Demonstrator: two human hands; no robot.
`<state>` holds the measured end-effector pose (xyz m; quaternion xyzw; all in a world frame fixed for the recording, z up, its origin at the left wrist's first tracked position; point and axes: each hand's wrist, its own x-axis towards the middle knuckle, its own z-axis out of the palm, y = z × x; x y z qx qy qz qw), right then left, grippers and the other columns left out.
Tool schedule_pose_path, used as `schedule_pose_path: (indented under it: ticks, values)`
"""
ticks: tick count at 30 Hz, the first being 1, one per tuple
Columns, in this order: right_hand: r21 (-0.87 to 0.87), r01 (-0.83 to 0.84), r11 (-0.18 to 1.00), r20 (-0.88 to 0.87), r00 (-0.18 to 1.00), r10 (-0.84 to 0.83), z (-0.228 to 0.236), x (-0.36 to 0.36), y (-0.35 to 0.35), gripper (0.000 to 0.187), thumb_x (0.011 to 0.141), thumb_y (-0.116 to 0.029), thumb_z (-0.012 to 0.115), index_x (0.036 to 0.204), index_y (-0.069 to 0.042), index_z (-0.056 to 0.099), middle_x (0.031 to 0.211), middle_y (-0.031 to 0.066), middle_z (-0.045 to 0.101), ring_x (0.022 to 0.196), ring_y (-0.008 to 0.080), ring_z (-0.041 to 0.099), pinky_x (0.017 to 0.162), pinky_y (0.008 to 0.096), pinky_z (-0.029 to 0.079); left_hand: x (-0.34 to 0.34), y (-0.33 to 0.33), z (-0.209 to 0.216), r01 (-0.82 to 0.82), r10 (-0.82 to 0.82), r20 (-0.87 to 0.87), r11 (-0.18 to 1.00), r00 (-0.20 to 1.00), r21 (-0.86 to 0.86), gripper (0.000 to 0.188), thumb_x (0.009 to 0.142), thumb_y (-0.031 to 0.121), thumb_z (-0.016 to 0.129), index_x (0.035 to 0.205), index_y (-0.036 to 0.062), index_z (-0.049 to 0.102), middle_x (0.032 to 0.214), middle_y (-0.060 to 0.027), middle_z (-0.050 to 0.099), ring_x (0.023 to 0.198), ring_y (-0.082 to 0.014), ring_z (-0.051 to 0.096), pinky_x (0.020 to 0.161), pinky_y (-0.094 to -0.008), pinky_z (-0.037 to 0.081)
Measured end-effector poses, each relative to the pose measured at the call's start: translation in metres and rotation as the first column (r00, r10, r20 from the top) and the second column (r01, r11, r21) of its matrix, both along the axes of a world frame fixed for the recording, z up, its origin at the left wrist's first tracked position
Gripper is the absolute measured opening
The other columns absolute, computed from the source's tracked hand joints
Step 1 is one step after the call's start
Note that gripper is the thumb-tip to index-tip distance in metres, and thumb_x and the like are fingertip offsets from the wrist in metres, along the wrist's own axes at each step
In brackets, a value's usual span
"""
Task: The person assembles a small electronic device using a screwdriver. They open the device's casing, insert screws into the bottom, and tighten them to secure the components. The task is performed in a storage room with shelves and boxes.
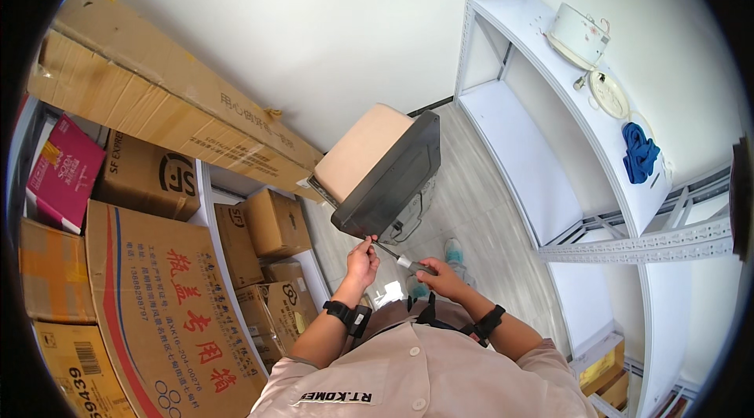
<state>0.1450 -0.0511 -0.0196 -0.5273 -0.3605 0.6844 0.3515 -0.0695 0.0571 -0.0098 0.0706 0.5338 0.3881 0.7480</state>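
My right hand is wrapped round the grey handle of a screwdriver, whose thin shaft points up and left. The fingers of my left hand are pinched together by the tip of that shaft. Whatever lies between them is too small to make out. Just beyond the fingertips stands a boxy unit with a black casing and a tan, rounded panel. Its lower near corner is next to my left fingers. I cannot tell whether the tip touches the casing.
On the left, shelves hold several cardboard boxes and a magenta carton. A long carton reaches toward the unit. White shelving on the right bears a white pot, a round lid and a blue cloth.
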Motion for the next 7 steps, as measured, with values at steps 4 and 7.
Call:
schedule_pose_path:
  ticks: [4, 7]
  values:
    - [0.039, -0.008, 0.999, 0.040, 0.999, 0.007, -0.010, 0.001, -0.010, 0.031, 0.090, -0.022, 0.063, 0.115, -0.007, 0.054, 0.084, -0.0014, 0.060, 0.064, 0.0065, 0.048, 0.057, 0.0230, 0.040, 0.000, -0.006, -0.016, -0.025, 0.023, -0.042, 0.999, 0.999, -0.031, 0.017, 0.094, 0.019, 0.057, 0.103, 0.0057, 0.061, 0.063, 0.0053, 0.040, 0.049, -0.0066, 0.032, 0.046, -0.0224, 0.027]
    - [-0.014, 0.003, 1.000, 0.079, 0.997, -0.002, -0.022, 0.000, -0.021, 0.033, 0.088, -0.024, 0.065, 0.115, -0.007, 0.056, 0.092, 0.0025, 0.062, 0.080, 0.0105, 0.054, 0.070, 0.0276, 0.045, 0.000, -0.014, -0.025, -0.023, 0.020, -0.078, 0.999, 0.997, -0.036, 0.018, 0.092, 0.018, 0.060, 0.104, 0.0057, 0.063, 0.064, 0.0053, 0.042, 0.049, -0.0063, 0.034, 0.045, -0.0221, 0.027]
